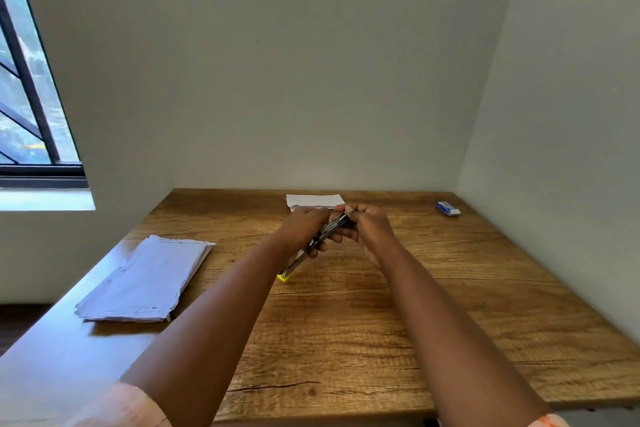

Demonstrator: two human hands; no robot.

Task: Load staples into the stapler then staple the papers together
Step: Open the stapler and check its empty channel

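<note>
A metal stapler (325, 236) hangs above the middle of the wooden table (415, 305), tilted from lower left to upper right. My left hand (304, 229) grips its body from the left. My right hand (370, 229) pinches its far upper end with the fingertips. A small yellow item (284, 276) shows just below the stapler's near end; I cannot tell whether it is part of the stapler. A stack of white papers (149, 281) lies on the table's left side. Whether staples are inside is hidden.
A white sheet (315, 200) lies at the table's far edge behind my hands. A blue and white box (448, 208) sits at the far right corner. Walls close the table at the back and right. A window (27, 97) is at the left.
</note>
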